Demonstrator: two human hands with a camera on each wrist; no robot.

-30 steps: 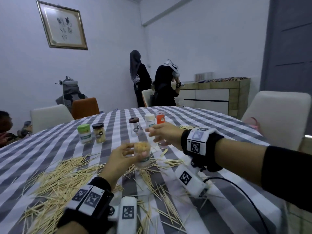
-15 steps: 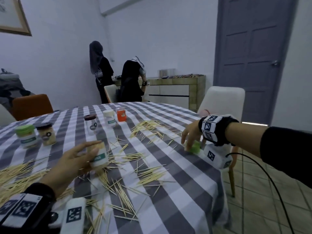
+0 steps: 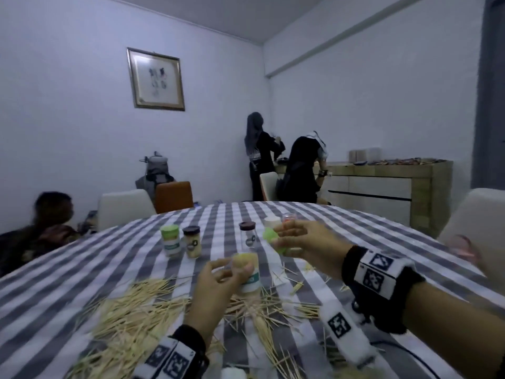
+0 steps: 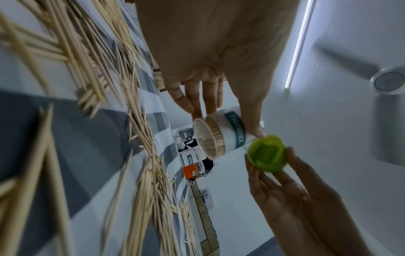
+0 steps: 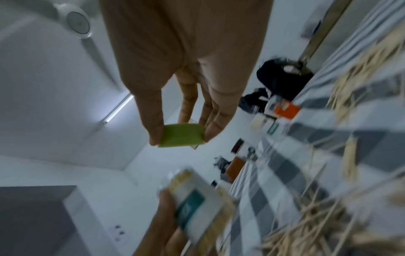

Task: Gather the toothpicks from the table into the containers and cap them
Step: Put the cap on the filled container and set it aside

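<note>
My left hand [image 3: 218,280] grips the open toothpick container [image 3: 247,272], fingers and thumb curled round its clear wall, lifted just above the tabletop [image 3: 95,269]. It's packed with toothpicks, no cap on. In the left wrist view its labelled side shows and it sits tilted. My right hand [image 3: 306,246] pinches the green cap [image 3: 273,239] between thumb and fingertips, up and to the right of the container mouth, near but apart. Loose toothpicks [image 3: 128,310] lie scattered and piled on the striped cloth under and left of both hands. Five more containers stand further back: green-lidded [image 3: 170,239], dark-lidded [image 3: 191,241], brown-lidded [image 3: 247,236], white [image 3: 272,221], orange [image 3: 288,216].
</note>
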